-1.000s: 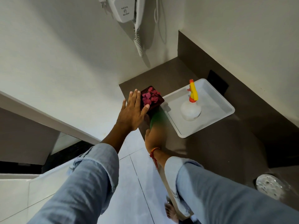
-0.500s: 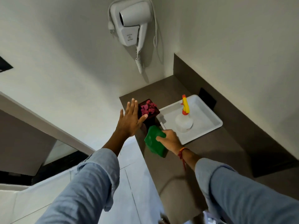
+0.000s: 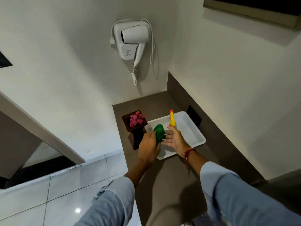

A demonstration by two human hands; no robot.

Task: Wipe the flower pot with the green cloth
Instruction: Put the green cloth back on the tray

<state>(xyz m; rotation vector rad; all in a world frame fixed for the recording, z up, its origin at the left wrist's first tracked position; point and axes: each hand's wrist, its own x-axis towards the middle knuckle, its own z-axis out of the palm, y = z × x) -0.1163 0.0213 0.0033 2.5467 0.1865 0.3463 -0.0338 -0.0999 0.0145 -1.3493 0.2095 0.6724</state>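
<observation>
Pot, dark red and square, stands on the brown worktop near its left edge, with pink flowers in the top. It sits just beside a white tray, on the tray's left.

The green cloth is bunched up in the left hand. That hand is clenched around the cloth and holds it over the near corner of the tray, just right of the pot. I cannot tell if the cloth touches the pot.

The right hand is open, palm turned toward the cloth, fingers spread. The fingertips are right next to the cloth. A red thread goes around that wrist. Both arms wear light blue sleeves.

A yellow spray top pokes up from the tray behind the right hand. The bottle under it is hidden.

A white hair dryer hangs on the wall above the worktop, with a curly cord under it.
</observation>
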